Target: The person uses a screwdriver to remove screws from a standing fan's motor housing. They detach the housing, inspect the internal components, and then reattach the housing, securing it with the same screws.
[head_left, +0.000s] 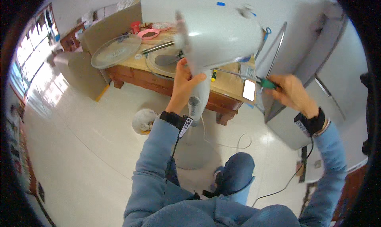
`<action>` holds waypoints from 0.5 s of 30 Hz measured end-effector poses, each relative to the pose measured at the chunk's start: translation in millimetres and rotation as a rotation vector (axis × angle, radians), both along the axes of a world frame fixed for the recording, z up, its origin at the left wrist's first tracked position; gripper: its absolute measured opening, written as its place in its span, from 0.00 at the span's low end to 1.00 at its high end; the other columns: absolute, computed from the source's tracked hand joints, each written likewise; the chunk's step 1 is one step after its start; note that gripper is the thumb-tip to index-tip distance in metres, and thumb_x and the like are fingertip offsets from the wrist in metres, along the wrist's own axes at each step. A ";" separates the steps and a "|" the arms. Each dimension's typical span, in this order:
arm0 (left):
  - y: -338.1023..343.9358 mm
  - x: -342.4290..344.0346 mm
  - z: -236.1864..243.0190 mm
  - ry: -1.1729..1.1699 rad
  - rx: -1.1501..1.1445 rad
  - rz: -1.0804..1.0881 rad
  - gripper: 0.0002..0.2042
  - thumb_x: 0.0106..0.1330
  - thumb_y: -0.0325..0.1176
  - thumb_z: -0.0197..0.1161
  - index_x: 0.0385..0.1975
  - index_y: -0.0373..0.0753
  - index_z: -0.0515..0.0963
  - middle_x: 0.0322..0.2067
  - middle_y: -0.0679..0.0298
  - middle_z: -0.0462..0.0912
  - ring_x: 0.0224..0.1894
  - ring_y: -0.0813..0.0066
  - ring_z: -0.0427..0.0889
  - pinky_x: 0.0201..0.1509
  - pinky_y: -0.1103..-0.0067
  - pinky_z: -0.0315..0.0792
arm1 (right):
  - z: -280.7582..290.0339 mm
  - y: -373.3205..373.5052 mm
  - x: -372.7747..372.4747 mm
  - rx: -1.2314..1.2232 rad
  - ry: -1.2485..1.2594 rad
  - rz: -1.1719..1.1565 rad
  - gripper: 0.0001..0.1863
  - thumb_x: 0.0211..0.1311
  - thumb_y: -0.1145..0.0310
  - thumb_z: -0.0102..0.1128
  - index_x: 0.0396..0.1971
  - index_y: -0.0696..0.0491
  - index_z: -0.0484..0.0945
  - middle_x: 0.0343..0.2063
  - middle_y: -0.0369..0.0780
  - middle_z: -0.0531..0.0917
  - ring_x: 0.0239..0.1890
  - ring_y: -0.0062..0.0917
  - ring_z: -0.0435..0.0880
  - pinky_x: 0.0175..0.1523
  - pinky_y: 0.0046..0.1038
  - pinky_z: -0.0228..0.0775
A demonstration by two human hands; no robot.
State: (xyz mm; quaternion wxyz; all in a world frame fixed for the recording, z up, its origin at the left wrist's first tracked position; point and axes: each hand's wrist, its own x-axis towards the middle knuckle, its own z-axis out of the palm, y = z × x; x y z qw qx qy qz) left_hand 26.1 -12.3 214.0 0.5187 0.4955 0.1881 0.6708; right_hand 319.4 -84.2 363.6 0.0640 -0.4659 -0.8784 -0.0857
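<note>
A white dish heater (222, 36) with a bowl-shaped head stands in front of me, its neck running down to a round base (194, 153) on the floor. My left hand (185, 84) is wrapped round the top of the neck, just under the head, thumb across the front. A metal rod (158, 47) sticks out from the head's open left side. In my right hand (291, 93), slightly blurred, is a screwdriver (268, 83) with a green handle. Its long shaft points left toward the underside of the head; where the tip meets the heater is hard to make out.
Behind the heater, a wooden table (131, 70) carries a round wire guard (116, 51), a pink dish (149, 34), a red cup (135, 27), a yellow-and-black piece (214, 75) and a lit phone (249, 90). A bin (144, 121) and a white cord (234, 147) are on the floor.
</note>
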 end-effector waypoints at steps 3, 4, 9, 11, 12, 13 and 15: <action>3.3 -0.8 -11.2 -0.027 0.136 -0.001 0.34 0.51 0.25 0.69 0.59 0.35 0.61 0.50 0.57 0.74 0.51 0.71 0.74 0.55 0.77 0.67 | -31.4 -8.7 5.0 -0.691 0.802 -0.444 0.09 0.63 0.64 0.57 0.37 0.53 0.75 0.21 0.33 0.78 0.15 0.15 0.74 0.17 0.18 0.66; 4.9 -2.8 -17.7 0.092 0.088 -0.002 0.37 0.49 0.27 0.70 0.61 0.35 0.60 0.51 0.56 0.73 0.53 0.69 0.73 0.56 0.76 0.66 | -44.5 -10.4 3.6 -0.800 0.961 -0.527 0.10 0.63 0.64 0.57 0.36 0.54 0.73 0.22 0.35 0.79 0.14 0.15 0.74 0.15 0.18 0.65; 6.6 -8.2 -52.0 0.354 -0.007 -0.082 0.47 0.40 0.32 0.76 0.64 0.35 0.58 0.57 0.56 0.69 0.58 0.67 0.68 0.61 0.75 0.62 | -103.2 12.2 -36.8 -0.814 1.395 -0.338 0.17 0.64 0.58 0.57 0.41 0.57 0.71 0.30 0.38 0.80 0.15 0.14 0.73 0.14 0.15 0.62; 10.0 -4.8 -58.1 0.371 -0.077 -0.110 0.46 0.37 0.33 0.77 0.62 0.35 0.61 0.55 0.56 0.71 0.57 0.68 0.70 0.61 0.75 0.63 | -110.4 30.7 -66.9 -0.767 1.478 -0.241 0.17 0.64 0.56 0.56 0.39 0.56 0.72 0.27 0.37 0.78 0.16 0.15 0.71 0.17 0.16 0.62; 13.3 -2.0 -59.8 0.375 -0.049 -0.121 0.45 0.37 0.34 0.77 0.61 0.35 0.62 0.53 0.56 0.73 0.55 0.67 0.71 0.59 0.74 0.64 | -112.1 37.6 -82.4 -0.783 1.516 -0.142 0.17 0.65 0.54 0.55 0.38 0.55 0.73 0.25 0.37 0.76 0.17 0.15 0.69 0.18 0.15 0.60; 15.1 0.0 -60.4 0.383 -0.017 -0.130 0.45 0.37 0.35 0.77 0.60 0.35 0.62 0.52 0.56 0.74 0.54 0.67 0.73 0.58 0.74 0.65 | -114.2 39.9 -99.3 -0.705 1.596 -0.173 0.17 0.65 0.54 0.55 0.37 0.54 0.73 0.23 0.35 0.75 0.17 0.15 0.68 0.18 0.16 0.60; 19.2 3.7 -61.3 0.369 0.028 -0.143 0.43 0.36 0.39 0.78 0.57 0.34 0.65 0.47 0.55 0.77 0.50 0.65 0.76 0.54 0.73 0.69 | -112.8 41.0 -124.1 -0.757 1.641 -0.088 0.15 0.65 0.53 0.55 0.34 0.52 0.72 0.20 0.33 0.72 0.18 0.15 0.68 0.20 0.18 0.58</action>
